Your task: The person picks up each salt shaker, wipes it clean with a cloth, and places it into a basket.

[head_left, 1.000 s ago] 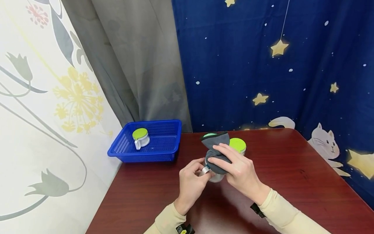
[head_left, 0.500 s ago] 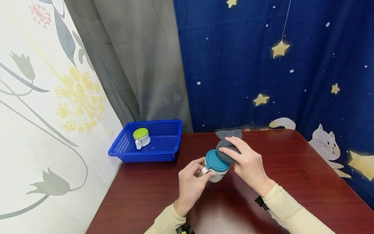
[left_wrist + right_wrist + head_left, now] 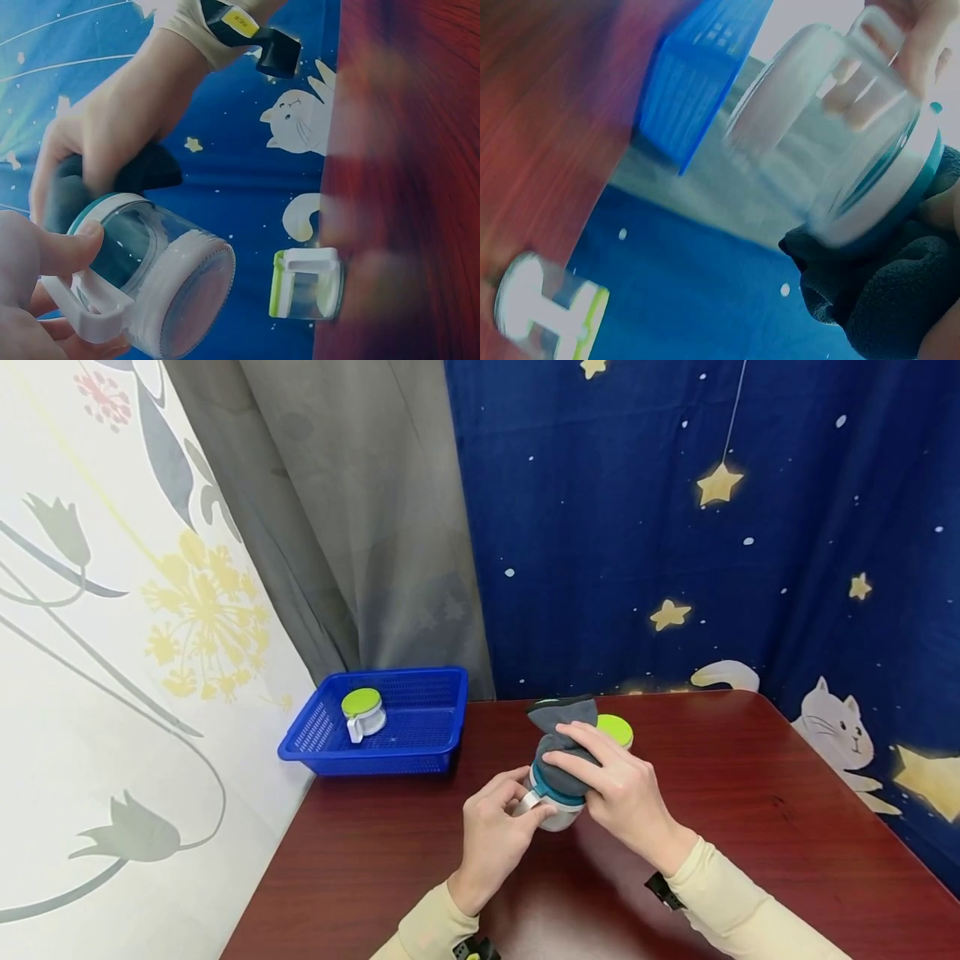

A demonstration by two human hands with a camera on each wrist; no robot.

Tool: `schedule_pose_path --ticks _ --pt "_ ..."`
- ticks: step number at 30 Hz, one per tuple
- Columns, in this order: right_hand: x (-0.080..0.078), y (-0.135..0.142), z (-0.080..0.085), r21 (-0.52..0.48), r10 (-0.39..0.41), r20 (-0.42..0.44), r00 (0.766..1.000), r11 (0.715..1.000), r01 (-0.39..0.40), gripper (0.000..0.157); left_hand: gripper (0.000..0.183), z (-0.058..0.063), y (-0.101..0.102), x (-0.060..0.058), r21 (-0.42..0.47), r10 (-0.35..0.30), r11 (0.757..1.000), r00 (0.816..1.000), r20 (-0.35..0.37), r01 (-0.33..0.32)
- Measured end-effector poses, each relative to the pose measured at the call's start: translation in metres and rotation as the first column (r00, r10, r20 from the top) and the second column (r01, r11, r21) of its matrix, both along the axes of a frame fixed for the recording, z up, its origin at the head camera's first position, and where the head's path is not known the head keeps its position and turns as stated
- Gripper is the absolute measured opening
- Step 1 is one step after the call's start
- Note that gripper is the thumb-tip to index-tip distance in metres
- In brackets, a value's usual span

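A clear jar [image 3: 187, 277] with a teal lid and a white handle is held tilted above the table. My left hand [image 3: 498, 835] grips it by the handle [image 3: 94, 315]. Bunched in my right hand [image 3: 622, 789] is a dark grey cloth [image 3: 566, 764], pressed on the teal lid and covering most of it. The cloth's upper end sticks up beyond the fingers. In the right wrist view the clear jar body shows a pale white layer at its base, and the cloth [image 3: 885, 292] lies against the lid.
Behind the right hand, a similar jar with a lime-green lid [image 3: 615, 729] stands on the dark red table [image 3: 712, 760]. To the left, a blue plastic basket [image 3: 420, 760] holds another green-lidded jar [image 3: 365, 714]. Curtains hang behind the table.
The right hand with the cloth moves off the lid to the right, exposing the teal top, then comes back left over it. The left hand keeps its hold, nearly still.
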State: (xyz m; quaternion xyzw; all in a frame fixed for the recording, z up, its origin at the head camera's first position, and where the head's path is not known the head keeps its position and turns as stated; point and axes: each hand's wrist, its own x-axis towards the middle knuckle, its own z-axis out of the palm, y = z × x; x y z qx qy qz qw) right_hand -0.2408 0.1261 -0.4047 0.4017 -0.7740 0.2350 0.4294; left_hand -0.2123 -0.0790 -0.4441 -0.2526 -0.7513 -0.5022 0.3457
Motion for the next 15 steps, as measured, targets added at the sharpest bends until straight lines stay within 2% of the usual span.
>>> schedule_pose_path --ticks 5,9,15 --pt "0.009 -0.01 0.003 -0.012 0.053 -0.036 0.998 0.998 -0.053 0.061 0.03 -0.001 0.001 0.0 -0.028 0.011 1.0 0.999 -0.046 -0.012" --pt "0.012 -0.012 0.006 -0.02 0.058 -0.058 0.997 0.998 -0.059 0.063 0.03 -0.001 0.002 0.0 -0.036 0.014 0.999 0.997 -0.075 -0.017" --pt "0.011 -0.008 0.008 0.008 0.052 -0.052 0.997 0.999 -0.052 0.059 0.029 -0.002 0.002 0.0 -0.037 0.018 0.999 0.997 -0.073 -0.021"
